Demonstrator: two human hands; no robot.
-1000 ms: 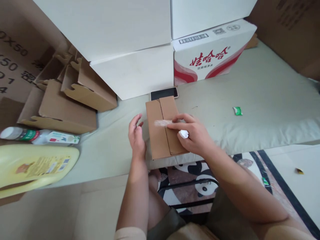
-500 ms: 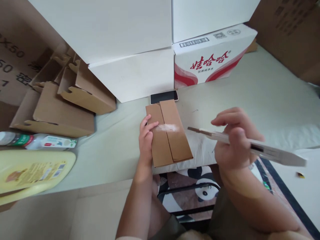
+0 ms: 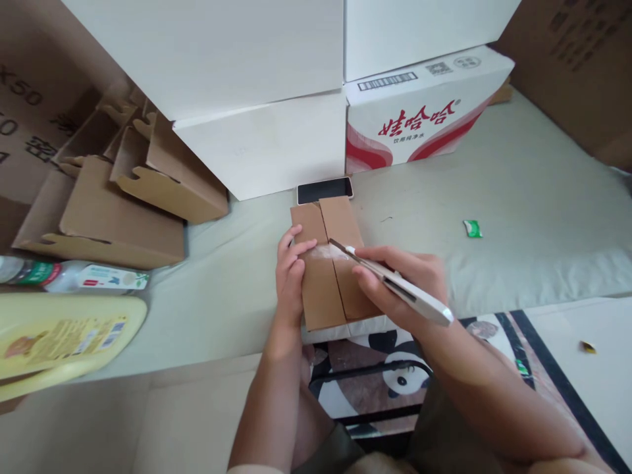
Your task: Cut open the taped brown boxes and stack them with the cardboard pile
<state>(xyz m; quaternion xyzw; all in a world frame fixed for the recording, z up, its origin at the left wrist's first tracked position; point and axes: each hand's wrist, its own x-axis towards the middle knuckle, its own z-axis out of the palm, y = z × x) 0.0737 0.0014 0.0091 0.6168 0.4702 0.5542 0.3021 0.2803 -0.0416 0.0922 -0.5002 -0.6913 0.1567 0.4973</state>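
A small brown cardboard box lies on the pale green cushion, its two top flaps meeting at a seam. A strip of clear tape crosses that seam near the middle. My left hand grips the box's left side, fingertips on the top flap. In my right hand is a white utility knife, blade out and pointing up-left. The blade tip is at the seam just above the tape; whether it touches the cardboard I cannot tell.
Behind the box lie a phone and stacked white cartons. Open brown boxes, a clear bottle and a yellow jug are on the left. A green wrapper lies to the right.
My left hand moved right onto the box. My right hand left the tape, swung right while turning the knife so its blade shows, then came back over the seam.
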